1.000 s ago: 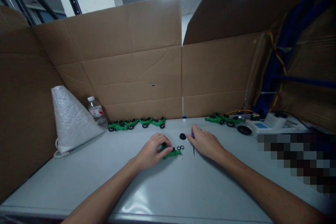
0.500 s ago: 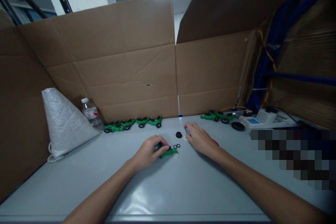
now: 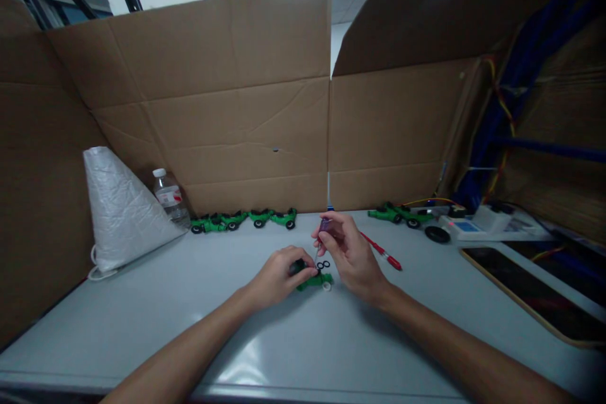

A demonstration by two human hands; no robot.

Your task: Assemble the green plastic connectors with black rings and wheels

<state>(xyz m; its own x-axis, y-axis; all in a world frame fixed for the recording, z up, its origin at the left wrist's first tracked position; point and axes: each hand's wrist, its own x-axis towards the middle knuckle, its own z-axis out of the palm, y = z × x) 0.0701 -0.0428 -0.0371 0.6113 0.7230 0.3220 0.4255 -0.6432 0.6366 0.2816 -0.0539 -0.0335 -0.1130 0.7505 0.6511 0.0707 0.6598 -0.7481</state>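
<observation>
Just lifted a purple-handled screwdriver (image 3: pixel 324 225), pinched in the right hand (image 3: pixel 354 259), over the green toy car (image 3: pixel 312 281), gripped between left hand (image 3: pixel 278 271) fingertips at the table (image 3: pixel 303 341); thus committed both hands to the car.

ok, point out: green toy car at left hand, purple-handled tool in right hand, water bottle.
green toy car (image 3: pixel 312 281): head view, on its green body
purple-handled tool (image 3: pixel 324 225): head view, on the handle
water bottle (image 3: pixel 169 196): head view, on its label
</observation>
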